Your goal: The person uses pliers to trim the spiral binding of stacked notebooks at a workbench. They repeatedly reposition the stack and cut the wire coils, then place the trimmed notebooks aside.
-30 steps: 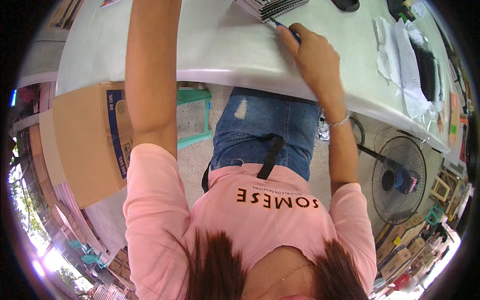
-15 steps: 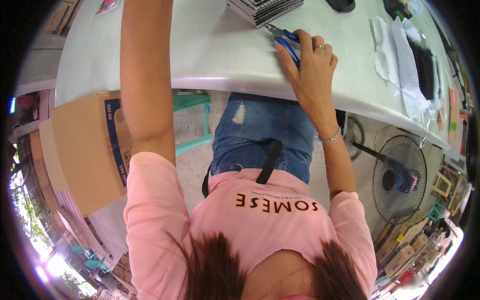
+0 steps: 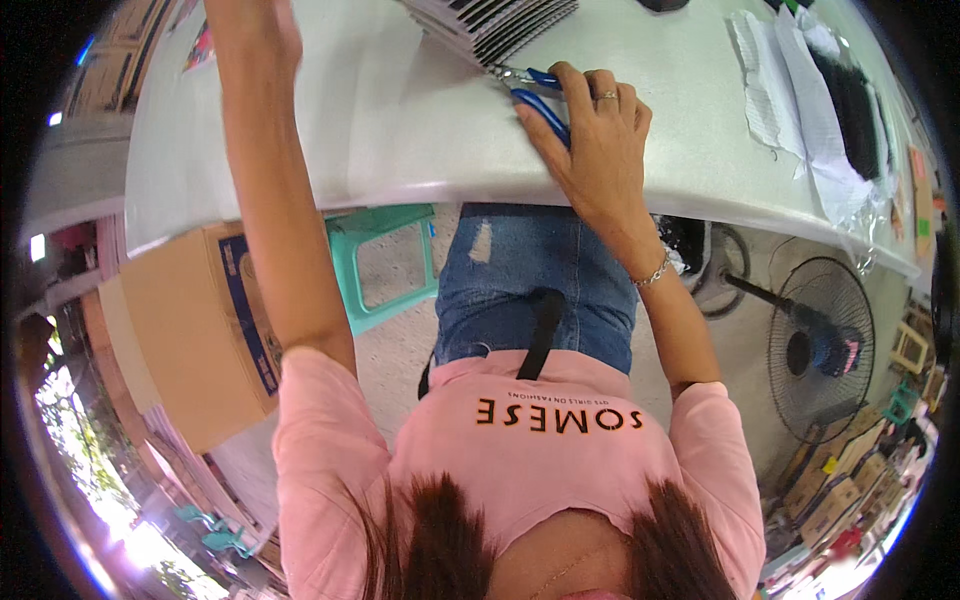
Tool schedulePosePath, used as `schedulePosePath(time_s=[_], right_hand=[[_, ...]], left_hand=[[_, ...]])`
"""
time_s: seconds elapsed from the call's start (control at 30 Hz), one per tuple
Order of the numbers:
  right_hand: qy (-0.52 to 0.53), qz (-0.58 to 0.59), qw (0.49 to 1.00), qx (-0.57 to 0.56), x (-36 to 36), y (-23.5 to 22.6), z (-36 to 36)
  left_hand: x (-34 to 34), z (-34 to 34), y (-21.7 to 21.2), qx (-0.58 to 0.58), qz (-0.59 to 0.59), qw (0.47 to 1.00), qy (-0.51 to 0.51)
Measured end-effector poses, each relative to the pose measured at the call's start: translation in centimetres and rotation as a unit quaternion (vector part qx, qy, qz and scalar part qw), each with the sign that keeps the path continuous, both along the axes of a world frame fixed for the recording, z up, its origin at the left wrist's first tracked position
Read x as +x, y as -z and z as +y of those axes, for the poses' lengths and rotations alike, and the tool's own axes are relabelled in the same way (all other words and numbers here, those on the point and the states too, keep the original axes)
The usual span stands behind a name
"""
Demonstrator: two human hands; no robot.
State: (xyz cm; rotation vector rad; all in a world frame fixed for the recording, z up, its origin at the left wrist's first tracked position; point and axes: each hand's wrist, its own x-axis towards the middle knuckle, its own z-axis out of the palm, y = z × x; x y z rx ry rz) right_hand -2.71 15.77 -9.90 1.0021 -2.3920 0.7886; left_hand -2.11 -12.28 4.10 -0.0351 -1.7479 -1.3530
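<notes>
Right hand (image 3: 602, 140), blue-handled pliers (image 3: 543, 117) and wire-bound stack (image 3: 490, 30) have shifted toward the operator's left since half a second ago. Fingers of the right hand grip the pliers, handles spread. Tool tips sit at the stack's near corner on the white table (image 3: 400, 130). Left hand (image 3: 272, 25): mostly out of sight; I cannot tell its grip.

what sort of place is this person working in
Probably a small workshop or packing area: a stack of wire-bound books on a work table, blue-handled cutters in the right hand, and many cardboard boxes around.
</notes>
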Motion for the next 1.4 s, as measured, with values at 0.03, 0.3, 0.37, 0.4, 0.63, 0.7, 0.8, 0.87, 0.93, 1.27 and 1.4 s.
schedulePosePath(time_s=[0.03, 0.3, 0.37, 0.4, 0.63, 0.7, 0.8, 0.87, 0.93, 1.27, 1.4], right_hand=[[0.018, -0.004, 1.000, 0.003, -0.2, 0.0, 0.2], [0.041, -0.044, 0.997, -0.041, 0.3, -0.4, 0.4], [0.053, -0.059, 0.996, -0.045, 0.2, -0.5, 0.7], [0.059, -0.068, 0.995, -0.048, 0.2, -0.6, 0.9], [0.070, -0.148, 0.985, -0.057, 0.1, -1.3, 2.0], [0.067, -0.159, 0.984, -0.049, 0.1, -1.5, 2.1], [0.065, -0.170, 0.983, -0.030, 0.0, -1.6, 2.1], [0.057, -0.167, 0.984, -0.023, -0.1, -1.5, 2.0], [0.048, -0.138, 0.989, -0.039, -0.4, -1.2, 1.6], [0.012, -0.148, 0.988, -0.034, 0.4, -1.4, 0.2], [0.013, -0.120, 0.991, -0.052, 0.4, -1.2, -0.2]], left_hand=[[0.4, 0.0, 2.9, 0.029, -0.020, 0.999, -0.015], [6.1, 9.6, 11.8, -0.073, -0.291, 0.949, -0.091], [5.5, 10.4, 11.7, -0.097, -0.310, 0.938, -0.119], [5.2, 10.7, 11.6, -0.109, -0.319, 0.932, -0.133], [4.4, 11.9, 11.5, -0.068, -0.307, 0.931, -0.186], [4.2, 12.4, 11.3, -0.053, -0.303, 0.931, -0.195], [4.4, 12.3, 11.6, -0.065, -0.302, 0.930, -0.197], [4.4, 12.3, 11.5, -0.051, -0.307, 0.929, -0.201], [4.5, 12.3, 11.5, -0.040, -0.307, 0.930, -0.197], [4.9, 11.2, 12.2, -0.010, -0.284, 0.945, -0.160], [4.9, 11.2, 12.3, -0.019, -0.278, 0.948, -0.154]])
